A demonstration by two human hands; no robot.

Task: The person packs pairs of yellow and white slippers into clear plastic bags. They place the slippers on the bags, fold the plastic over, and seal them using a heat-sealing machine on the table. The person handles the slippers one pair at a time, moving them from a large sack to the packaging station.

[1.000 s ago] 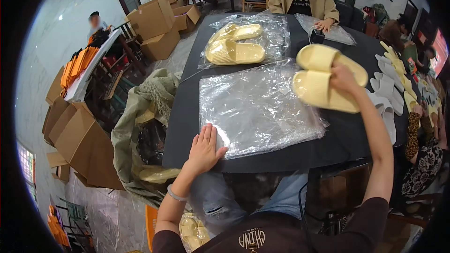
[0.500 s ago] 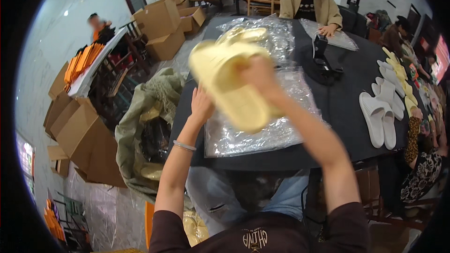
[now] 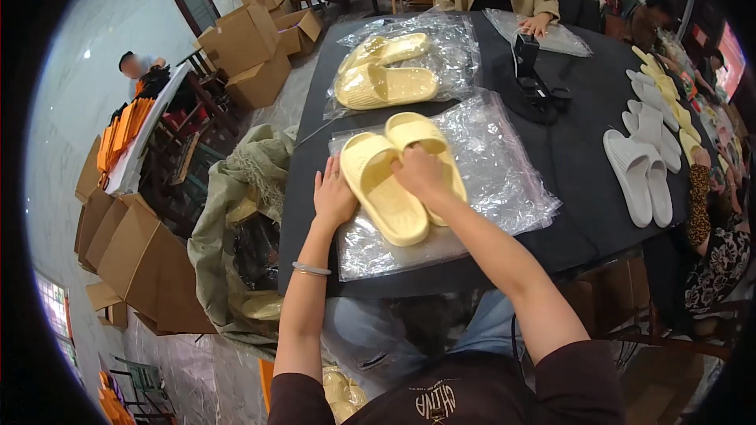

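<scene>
A pair of pale yellow slide slippers (image 3: pixel 390 208) rests side by side on a clear plastic bag (image 3: pixel 508 165), which lies flat on the dark table. My right hand (image 3: pixel 423 175) closes on the slippers where their inner edges meet, just below the straps; its fingertips are partly hidden. Beside the left slipper, my left hand (image 3: pixel 335 195) lies flat on the bag's left edge with its fingers stretched out, holding nothing. Beyond them sits another yellow pair (image 3: pixel 390 86) inside a clear bag.
White slippers (image 3: pixel 630 177) and yellow ones line the table's right side. A black stand-like device (image 3: pixel 531 79) stands near a co-worker's hand (image 3: pixel 536 24) on another plastic bag. An open green sack (image 3: pixel 209 228) is left of the table, with cardboard boxes (image 3: pixel 153 256) beyond.
My right hand has brought the yellow slippers down from above the table onto the bag. The left hand stays at the bag's left edge. The whole view has shifted slightly.
</scene>
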